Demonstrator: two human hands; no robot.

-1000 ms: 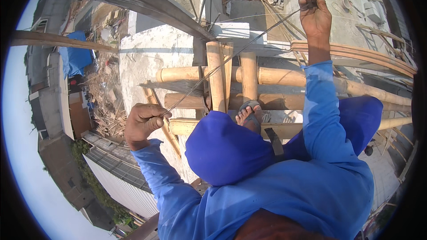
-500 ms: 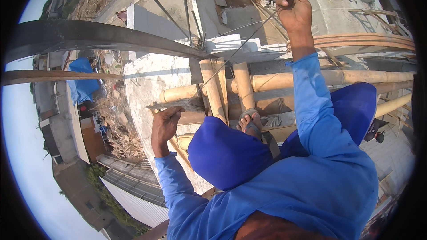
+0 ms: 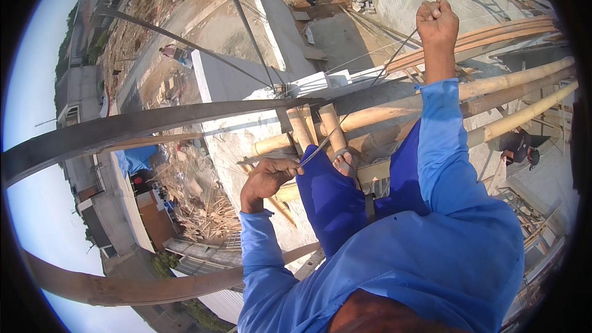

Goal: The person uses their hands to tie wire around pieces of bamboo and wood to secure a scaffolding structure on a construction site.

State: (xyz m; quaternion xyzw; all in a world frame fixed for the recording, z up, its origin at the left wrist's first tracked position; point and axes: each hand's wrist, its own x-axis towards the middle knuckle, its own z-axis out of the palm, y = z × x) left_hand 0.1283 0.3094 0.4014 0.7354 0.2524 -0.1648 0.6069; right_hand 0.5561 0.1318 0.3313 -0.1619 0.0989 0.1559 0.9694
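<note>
A bundle of thin dark wire (image 3: 316, 150) stretches from my left hand up to my right. My left hand (image 3: 270, 180) is closed round its lower part, in front of my left knee, and loose ends stick out past the fist. Raised far forward at the upper right, my right hand (image 3: 439, 23) is closed on the other end. Beneath the wire, short upright bamboo pieces (image 3: 333, 126) cross a long horizontal bamboo pole (image 3: 383, 113). My sandalled foot (image 3: 344, 164) rests by them.
A dark beam (image 3: 160, 122) slants in from the left, and a wooden pole (image 3: 142, 290) curves below it. White wall tops (image 3: 234, 142) drop to rubble-strewn ground. Another person (image 3: 517, 148) is lower down at right; others stand far below at the top.
My right hand has moved a little right and down, my left slightly right and down. Both keep hold of the wire. The view has shifted, bringing the lower wooden pole into sight.
</note>
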